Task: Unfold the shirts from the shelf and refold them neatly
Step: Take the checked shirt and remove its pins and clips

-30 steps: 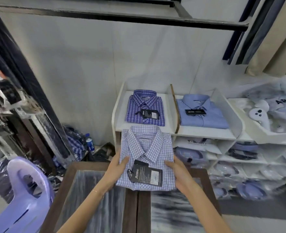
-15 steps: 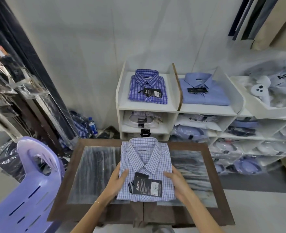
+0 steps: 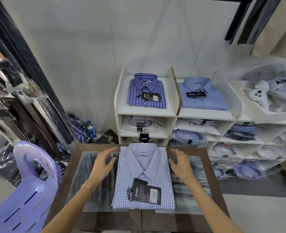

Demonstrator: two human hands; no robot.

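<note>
Over table [image 3: 213, 174], left hand [image 3: 103, 163] and right hand [image 3: 181, 165] flank folded shirt [image 3: 144, 175] (fingers spread, grasping nothing).

On the tabletop [image 3: 95, 180], bare glass lies open at 9 and 3 o'clock of the folded checked shirt [image 3: 144, 175], which fills the centre. At 12 o'clock the white shelf unit [image 3: 170, 113] stands close behind the far edge, with a hanging tag [image 3: 144, 137] just above it. At 8 o'clock the purple plastic chair [image 3: 19, 190] crowds the left edge.
</note>
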